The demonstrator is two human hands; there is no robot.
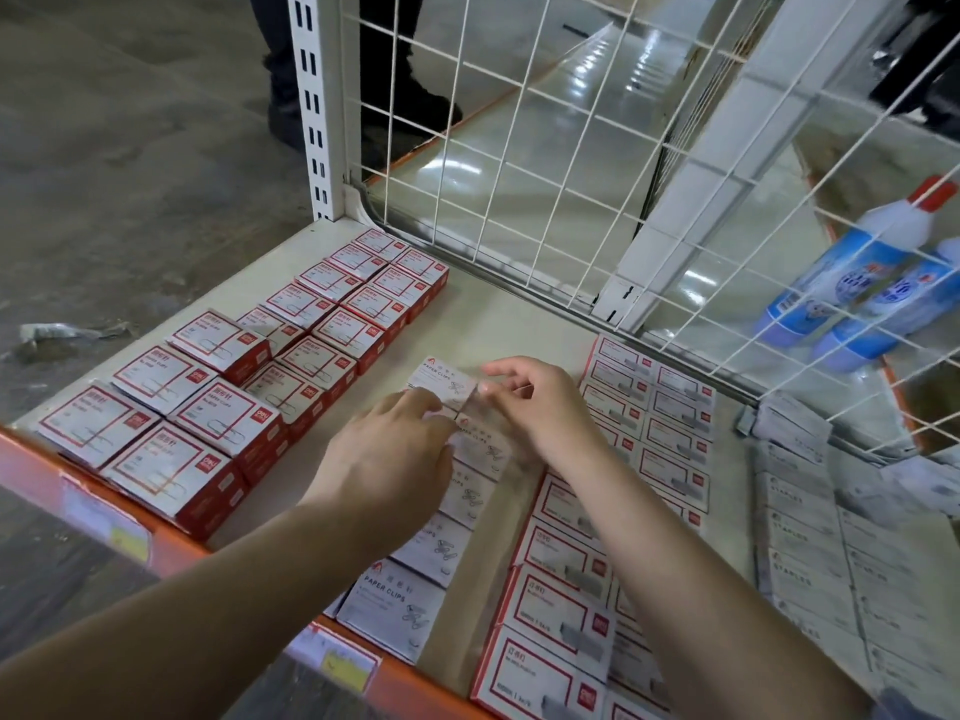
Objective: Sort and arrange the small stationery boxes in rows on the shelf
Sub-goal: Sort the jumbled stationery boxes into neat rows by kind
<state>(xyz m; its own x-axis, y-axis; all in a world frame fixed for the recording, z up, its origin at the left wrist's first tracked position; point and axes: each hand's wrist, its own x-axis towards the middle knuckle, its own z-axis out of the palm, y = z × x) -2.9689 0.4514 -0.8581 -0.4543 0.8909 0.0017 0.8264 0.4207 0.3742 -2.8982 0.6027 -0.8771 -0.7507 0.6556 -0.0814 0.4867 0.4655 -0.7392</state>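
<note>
Reaching over the near white boxes [395,605] in the middle row, both hands are working on the far white box [441,379]. The left hand [389,454] is pressing it with curled fingers; the right hand [535,402] is pinching its right edge. Nudging it sideways could be skewing the row toward the red boxes [332,324] stacked at left on the shelf [498,304].

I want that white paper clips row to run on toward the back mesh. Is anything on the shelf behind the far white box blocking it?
Nothing visible does. Behind the far white box, which both the left hand and right hand touch, the shelf shows bare up to the wire mesh. Red boxes lie off to the left.
</note>
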